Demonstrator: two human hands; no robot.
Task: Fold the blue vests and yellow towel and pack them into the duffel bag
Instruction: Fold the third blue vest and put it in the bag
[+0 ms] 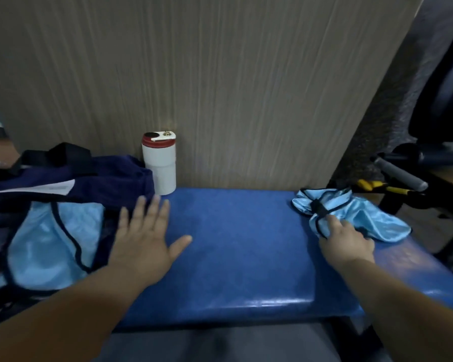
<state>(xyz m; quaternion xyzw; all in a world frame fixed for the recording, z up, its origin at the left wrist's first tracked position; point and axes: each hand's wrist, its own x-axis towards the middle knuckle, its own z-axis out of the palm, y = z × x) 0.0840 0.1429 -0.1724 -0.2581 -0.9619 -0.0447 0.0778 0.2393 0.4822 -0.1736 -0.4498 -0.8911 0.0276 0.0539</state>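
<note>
Looks like an office or workroom corner — blue padded table (233, 257) against a wood-grain panel (220, 74), black office chair (445, 100) at right, white tumbler (159, 165).

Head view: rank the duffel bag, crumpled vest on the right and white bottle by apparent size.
1. duffel bag, largest though cut off at the left edge.
2. crumpled vest, the right hand on part of it.
3. bottle, smallest; it stands farther back, so its true size against the vest is unsure.

Duffel bag (63, 178): left part cut by frame edge. Right hand (347, 244): fingertips buried in crumpled vest (356, 212) (grip unclear). Left hand (144, 241): fingertips blurred.
</note>
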